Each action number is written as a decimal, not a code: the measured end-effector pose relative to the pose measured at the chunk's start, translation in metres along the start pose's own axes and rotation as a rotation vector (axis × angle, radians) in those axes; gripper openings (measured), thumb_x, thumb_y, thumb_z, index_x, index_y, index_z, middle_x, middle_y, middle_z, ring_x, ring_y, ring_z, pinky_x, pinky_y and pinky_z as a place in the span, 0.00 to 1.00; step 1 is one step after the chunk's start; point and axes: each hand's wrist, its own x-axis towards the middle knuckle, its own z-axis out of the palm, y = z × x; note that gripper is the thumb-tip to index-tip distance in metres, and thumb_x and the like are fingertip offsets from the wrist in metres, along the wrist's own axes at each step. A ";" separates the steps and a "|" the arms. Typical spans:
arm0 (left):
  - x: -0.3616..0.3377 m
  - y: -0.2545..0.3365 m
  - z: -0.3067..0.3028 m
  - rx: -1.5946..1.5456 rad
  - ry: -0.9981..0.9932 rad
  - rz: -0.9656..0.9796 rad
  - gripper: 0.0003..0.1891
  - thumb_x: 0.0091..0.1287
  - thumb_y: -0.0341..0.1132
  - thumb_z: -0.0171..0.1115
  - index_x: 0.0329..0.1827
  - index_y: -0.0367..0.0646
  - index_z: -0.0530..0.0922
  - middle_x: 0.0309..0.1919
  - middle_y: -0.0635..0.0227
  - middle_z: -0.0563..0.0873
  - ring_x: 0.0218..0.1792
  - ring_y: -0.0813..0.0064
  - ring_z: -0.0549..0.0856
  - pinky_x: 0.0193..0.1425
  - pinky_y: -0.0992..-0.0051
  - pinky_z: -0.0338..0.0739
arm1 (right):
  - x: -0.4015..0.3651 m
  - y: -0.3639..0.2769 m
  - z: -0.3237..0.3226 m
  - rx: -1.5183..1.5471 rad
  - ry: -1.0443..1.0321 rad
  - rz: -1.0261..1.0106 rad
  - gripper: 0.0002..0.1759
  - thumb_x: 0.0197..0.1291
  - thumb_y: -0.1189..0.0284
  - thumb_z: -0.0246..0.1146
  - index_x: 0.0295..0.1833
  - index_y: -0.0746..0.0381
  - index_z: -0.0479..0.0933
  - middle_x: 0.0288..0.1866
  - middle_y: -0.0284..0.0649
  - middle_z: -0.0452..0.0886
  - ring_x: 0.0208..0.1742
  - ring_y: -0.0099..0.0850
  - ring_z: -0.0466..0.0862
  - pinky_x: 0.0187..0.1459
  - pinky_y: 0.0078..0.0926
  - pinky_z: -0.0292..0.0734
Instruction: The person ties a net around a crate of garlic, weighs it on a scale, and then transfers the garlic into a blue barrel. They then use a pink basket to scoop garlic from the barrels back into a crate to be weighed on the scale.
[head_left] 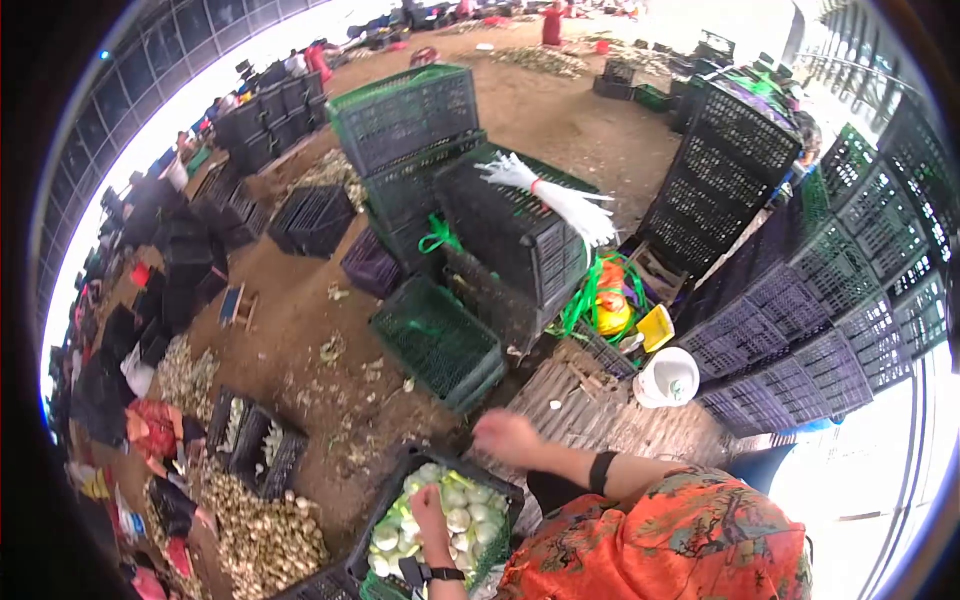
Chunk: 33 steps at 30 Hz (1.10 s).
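Note:
A dark crate [362,545] at the bottom centre holds many pale round bulbs [458,520] with green stalks, which look like onions. Green netting [492,553] shows along its side. My left hand [428,503], with a black watch on the wrist, is closed over the bulbs; whatever its fingers hold is hidden. Just beyond the crate's far right corner, my right hand [505,438] hovers over the ground, blurred by motion, so its fingers cannot be made out. A black band circles that forearm.
An empty green crate [438,345] stands ahead, below stacked crates [410,125] topped by a bundle of white strips [555,196]. On the right are a white bucket [667,378] and a crate wall [820,310]. Bulbs [265,535] lie heaped at left near other people.

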 end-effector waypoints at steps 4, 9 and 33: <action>0.000 0.005 0.005 0.081 0.019 0.035 0.10 0.65 0.36 0.61 0.38 0.37 0.83 0.32 0.63 0.77 0.35 0.70 0.76 0.42 0.71 0.69 | 0.105 0.072 -0.127 -0.114 0.946 0.395 0.13 0.46 0.64 0.69 0.30 0.64 0.79 0.26 0.43 0.82 0.31 0.38 0.82 0.37 0.36 0.77; 0.007 0.011 0.010 0.222 0.046 -0.035 0.08 0.63 0.35 0.62 0.36 0.40 0.84 0.29 0.63 0.75 0.33 0.68 0.75 0.39 0.69 0.68 | 0.192 0.149 -0.211 0.244 1.111 0.423 0.20 0.48 0.67 0.70 0.43 0.69 0.77 0.33 0.43 0.81 0.27 0.32 0.81 0.26 0.30 0.77; -0.152 0.035 -0.022 0.272 -0.023 0.192 0.35 0.58 0.43 0.69 0.65 0.35 0.66 0.52 0.51 0.77 0.55 0.56 0.76 0.58 0.65 0.73 | -0.044 -0.014 0.062 0.075 -0.778 0.067 0.61 0.45 0.53 0.75 0.75 0.65 0.46 0.45 0.44 0.72 0.43 0.36 0.75 0.49 0.35 0.71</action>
